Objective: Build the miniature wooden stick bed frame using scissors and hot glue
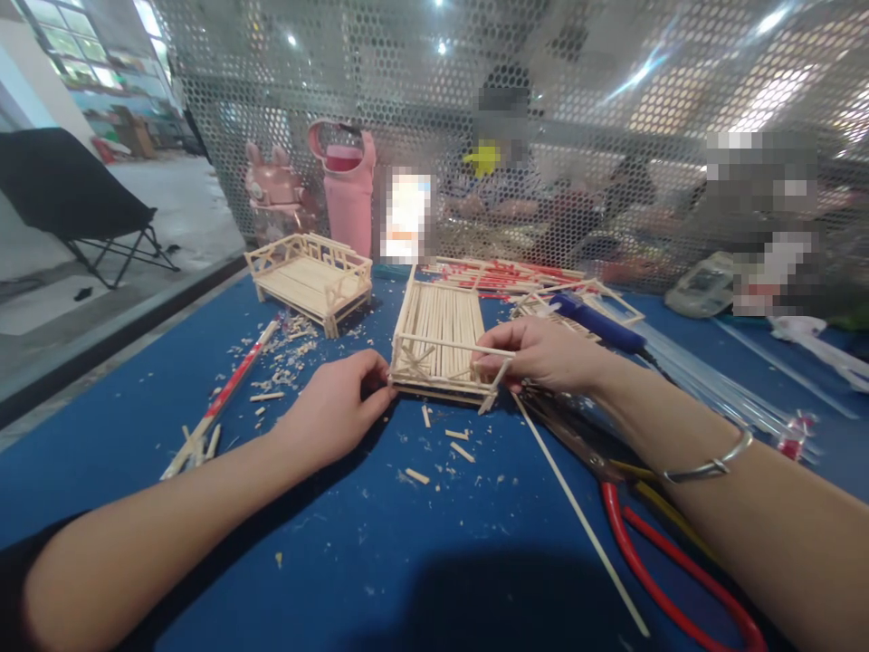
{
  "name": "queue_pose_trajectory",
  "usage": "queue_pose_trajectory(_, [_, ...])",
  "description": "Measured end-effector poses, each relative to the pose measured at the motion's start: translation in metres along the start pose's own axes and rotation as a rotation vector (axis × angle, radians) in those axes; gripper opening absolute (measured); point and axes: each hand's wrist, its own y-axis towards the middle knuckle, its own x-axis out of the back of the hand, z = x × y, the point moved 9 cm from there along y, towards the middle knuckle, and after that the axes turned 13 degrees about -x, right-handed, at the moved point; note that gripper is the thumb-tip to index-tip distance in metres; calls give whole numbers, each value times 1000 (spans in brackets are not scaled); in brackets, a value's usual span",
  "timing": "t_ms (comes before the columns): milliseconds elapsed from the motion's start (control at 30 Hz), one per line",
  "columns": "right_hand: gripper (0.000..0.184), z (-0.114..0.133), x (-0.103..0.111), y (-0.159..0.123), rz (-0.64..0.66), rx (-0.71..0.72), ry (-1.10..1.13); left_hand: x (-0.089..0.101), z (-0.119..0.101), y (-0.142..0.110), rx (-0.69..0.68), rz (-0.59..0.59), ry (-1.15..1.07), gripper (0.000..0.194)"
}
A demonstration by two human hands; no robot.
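A miniature bench of pale wooden sticks [444,321] stands on the blue table in front of me, with a slatted base and a low railing at the near end. My left hand [336,403] pinches its near left corner between thumb and fingers. At the near right, my right hand [543,355] has its fingers closed on the railing; the fingertips are partly hidden behind the sticks. Below my right wrist lie red-handled scissors [615,507]. One long thin stick [580,512] runs from near the bench towards the table's front.
A similar finished-looking stick bench [305,276] stands at the back left. Stick offcuts [289,358] litter the table [326,561]. A blue glue gun [597,321] and clear glue sticks [726,389] lie right. Behind are a pink bottle [348,204], a lit phone and a perforated metal screen.
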Motion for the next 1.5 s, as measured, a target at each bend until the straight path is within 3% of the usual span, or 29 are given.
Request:
queue_pose_trajectory(367, [19, 2, 1, 0, -17, 68, -18, 0, -1, -1, -11, -6, 8, 14])
queue_pose_trajectory(1500, [20, 4, 4, 2, -22, 39, -122, 1, -3, 0, -19, -7, 3, 16])
